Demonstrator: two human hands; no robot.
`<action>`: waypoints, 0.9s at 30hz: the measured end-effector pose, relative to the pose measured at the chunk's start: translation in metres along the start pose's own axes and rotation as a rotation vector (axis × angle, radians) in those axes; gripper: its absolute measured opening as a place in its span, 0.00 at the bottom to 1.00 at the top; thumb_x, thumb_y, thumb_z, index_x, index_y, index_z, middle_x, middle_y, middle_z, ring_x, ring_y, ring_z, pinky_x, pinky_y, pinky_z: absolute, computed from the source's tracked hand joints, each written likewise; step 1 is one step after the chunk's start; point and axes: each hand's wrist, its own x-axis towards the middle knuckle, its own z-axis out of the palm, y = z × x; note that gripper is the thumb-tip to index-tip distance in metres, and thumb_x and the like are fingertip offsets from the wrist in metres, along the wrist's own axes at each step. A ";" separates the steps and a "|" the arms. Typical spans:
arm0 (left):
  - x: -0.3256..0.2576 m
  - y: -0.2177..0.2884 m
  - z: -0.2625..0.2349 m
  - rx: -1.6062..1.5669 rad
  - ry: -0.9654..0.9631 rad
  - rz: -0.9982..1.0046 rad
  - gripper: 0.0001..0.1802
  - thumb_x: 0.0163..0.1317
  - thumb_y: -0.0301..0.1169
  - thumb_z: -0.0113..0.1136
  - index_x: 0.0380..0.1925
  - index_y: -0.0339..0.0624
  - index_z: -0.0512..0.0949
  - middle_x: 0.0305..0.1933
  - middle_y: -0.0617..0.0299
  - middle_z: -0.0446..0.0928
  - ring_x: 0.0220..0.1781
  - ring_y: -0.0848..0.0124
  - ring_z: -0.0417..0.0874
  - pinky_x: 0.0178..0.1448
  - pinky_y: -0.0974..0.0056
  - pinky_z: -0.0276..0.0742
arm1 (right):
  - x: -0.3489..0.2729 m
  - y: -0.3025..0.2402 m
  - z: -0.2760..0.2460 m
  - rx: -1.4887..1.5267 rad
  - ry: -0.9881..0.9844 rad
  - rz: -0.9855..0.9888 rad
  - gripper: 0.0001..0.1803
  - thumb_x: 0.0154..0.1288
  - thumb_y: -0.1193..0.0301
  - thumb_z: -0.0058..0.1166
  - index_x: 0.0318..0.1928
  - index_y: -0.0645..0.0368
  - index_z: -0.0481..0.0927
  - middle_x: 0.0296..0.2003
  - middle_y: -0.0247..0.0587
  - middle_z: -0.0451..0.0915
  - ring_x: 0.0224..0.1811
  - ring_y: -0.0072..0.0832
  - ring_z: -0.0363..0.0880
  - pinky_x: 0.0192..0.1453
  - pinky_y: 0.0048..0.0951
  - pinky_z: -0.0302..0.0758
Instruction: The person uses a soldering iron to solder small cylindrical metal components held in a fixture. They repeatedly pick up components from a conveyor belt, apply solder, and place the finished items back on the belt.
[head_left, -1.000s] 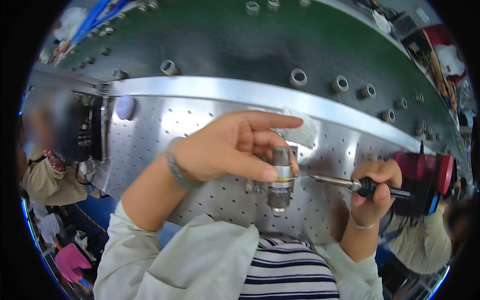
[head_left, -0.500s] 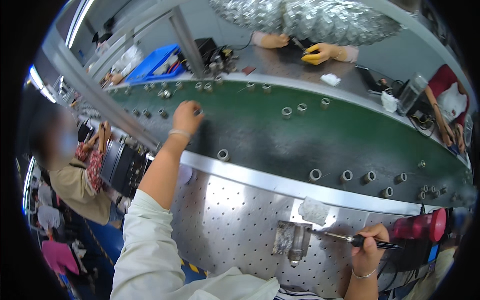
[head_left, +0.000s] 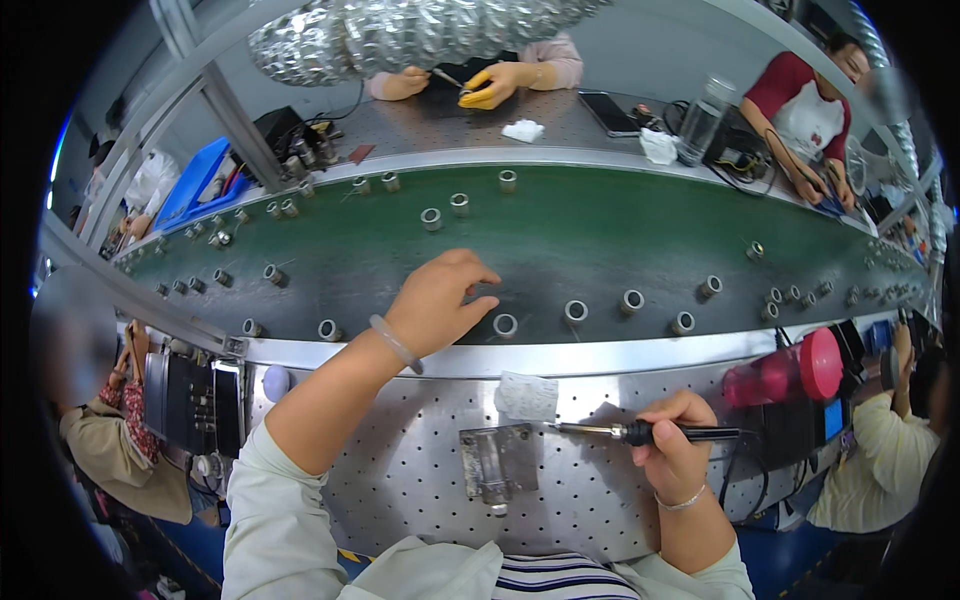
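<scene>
My left hand [head_left: 437, 297] reaches over the green conveyor belt [head_left: 590, 225]. Its thumb and fingers are spread with nothing between them. Nearest to it is a short metal ring-shaped part [head_left: 505, 325] on the belt's near side. My right hand [head_left: 677, 437] grips a soldering iron [head_left: 637, 432] by its black handle, and the metal tip points left. Below that tip, a worn metal fixture block [head_left: 520, 455] with a cylindrical piece [head_left: 490, 480] sits on the perforated metal bench [head_left: 400, 490]. A crumpled whitish pad [head_left: 528, 396] lies just behind the block.
Several similar metal rings stand along the belt. A pink-red cup [head_left: 785, 370] lies on its side at the right. Opposite, a person's hands [head_left: 490, 85] work under a silver duct [head_left: 400, 40]. Metal frame posts [head_left: 240, 135] rise at the left.
My view has swung right. My left hand has left a ring on the belt at the left, moved right and spread its fingers. My right hand still holds the soldering iron near the fixture.
</scene>
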 end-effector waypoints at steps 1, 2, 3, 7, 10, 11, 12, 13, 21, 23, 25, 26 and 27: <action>0.005 0.002 0.008 -0.003 -0.009 -0.003 0.12 0.50 0.28 0.64 0.37 0.41 0.78 0.39 0.57 0.73 0.42 0.62 0.76 0.42 0.62 0.74 | 0.000 -0.001 0.001 -0.003 0.006 -0.001 0.08 0.55 0.74 0.59 0.29 0.66 0.74 0.21 0.43 0.77 0.15 0.22 0.74 0.19 0.19 0.72; 0.014 0.004 0.013 0.110 0.089 0.060 0.12 0.50 0.28 0.64 0.37 0.42 0.78 0.40 0.57 0.73 0.43 0.61 0.76 0.44 0.61 0.73 | 0.004 -0.002 0.002 0.002 0.002 -0.013 0.08 0.55 0.74 0.59 0.29 0.66 0.74 0.21 0.43 0.77 0.15 0.22 0.74 0.19 0.19 0.72; 0.025 0.002 0.018 0.223 0.190 0.119 0.13 0.49 0.28 0.65 0.37 0.42 0.77 0.40 0.57 0.72 0.44 0.61 0.75 0.45 0.61 0.73 | 0.002 -0.004 0.002 0.023 0.024 -0.039 0.08 0.55 0.74 0.59 0.29 0.66 0.74 0.21 0.43 0.77 0.15 0.22 0.74 0.19 0.18 0.71; 0.058 -0.027 0.004 0.505 0.502 -0.173 0.18 0.46 0.30 0.67 0.38 0.43 0.74 0.46 0.55 0.69 0.48 0.54 0.72 0.51 0.57 0.71 | -0.003 -0.004 0.005 0.025 0.040 -0.057 0.12 0.54 0.70 0.61 0.27 0.66 0.73 0.21 0.44 0.76 0.13 0.23 0.73 0.17 0.18 0.69; 0.065 -0.066 -0.003 0.564 0.495 -0.368 0.17 0.46 0.32 0.68 0.36 0.43 0.74 0.45 0.52 0.71 0.48 0.51 0.73 0.51 0.55 0.72 | -0.009 -0.004 0.006 -0.013 0.044 -0.081 0.16 0.54 0.66 0.62 0.27 0.66 0.72 0.20 0.45 0.76 0.13 0.23 0.72 0.17 0.18 0.68; 0.060 -0.086 -0.008 0.506 0.404 -0.356 0.16 0.46 0.33 0.69 0.35 0.42 0.75 0.43 0.52 0.72 0.47 0.52 0.74 0.51 0.55 0.73 | -0.009 -0.003 0.010 0.006 0.024 -0.103 0.17 0.55 0.65 0.62 0.28 0.66 0.71 0.19 0.45 0.76 0.13 0.22 0.72 0.17 0.17 0.68; 0.054 -0.100 -0.013 0.432 0.305 -0.337 0.16 0.47 0.34 0.69 0.34 0.42 0.76 0.41 0.51 0.74 0.46 0.52 0.75 0.50 0.55 0.73 | -0.009 -0.002 0.013 0.017 0.018 -0.126 0.18 0.55 0.63 0.62 0.28 0.65 0.71 0.19 0.45 0.76 0.13 0.22 0.72 0.17 0.17 0.68; 0.048 -0.102 -0.016 0.384 0.319 -0.339 0.13 0.47 0.34 0.67 0.32 0.42 0.77 0.38 0.51 0.75 0.44 0.53 0.77 0.50 0.56 0.73 | -0.009 -0.003 0.014 -0.010 -0.026 -0.135 0.14 0.58 0.67 0.57 0.28 0.62 0.68 0.18 0.39 0.70 0.12 0.19 0.65 0.17 0.16 0.65; -0.052 -0.168 -0.108 0.575 0.172 -0.562 0.13 0.46 0.29 0.63 0.34 0.37 0.76 0.41 0.47 0.77 0.48 0.51 0.76 0.53 0.55 0.73 | -0.008 -0.009 0.019 0.044 -0.029 -0.070 0.17 0.55 0.65 0.63 0.29 0.67 0.72 0.18 0.46 0.76 0.14 0.25 0.74 0.18 0.19 0.70; -0.053 -0.146 -0.106 0.637 0.245 -0.586 0.22 0.44 0.33 0.68 0.41 0.39 0.75 0.45 0.50 0.74 0.51 0.52 0.73 0.55 0.55 0.70 | -0.007 -0.007 0.015 0.045 -0.028 -0.067 0.17 0.55 0.66 0.63 0.29 0.67 0.72 0.18 0.46 0.76 0.14 0.25 0.74 0.18 0.19 0.71; -0.036 -0.114 -0.095 0.689 0.320 -0.433 0.26 0.44 0.35 0.69 0.45 0.40 0.74 0.46 0.51 0.73 0.53 0.52 0.71 0.57 0.55 0.69 | -0.005 -0.005 0.013 0.002 -0.075 -0.081 0.13 0.58 0.69 0.57 0.29 0.64 0.69 0.20 0.47 0.75 0.13 0.23 0.69 0.17 0.17 0.67; -0.025 -0.105 -0.090 0.652 0.337 -0.316 0.27 0.44 0.35 0.69 0.47 0.41 0.74 0.46 0.51 0.73 0.53 0.52 0.71 0.57 0.54 0.69 | -0.005 -0.004 0.013 -0.010 -0.062 -0.069 0.13 0.58 0.69 0.57 0.29 0.64 0.69 0.20 0.47 0.75 0.13 0.22 0.69 0.17 0.18 0.67; -0.012 -0.098 -0.079 0.611 0.354 -0.200 0.28 0.44 0.35 0.69 0.48 0.41 0.74 0.47 0.52 0.72 0.54 0.53 0.70 0.57 0.54 0.68 | -0.004 -0.004 0.013 -0.025 -0.048 -0.058 0.13 0.58 0.69 0.57 0.29 0.64 0.69 0.20 0.47 0.75 0.13 0.22 0.69 0.17 0.18 0.67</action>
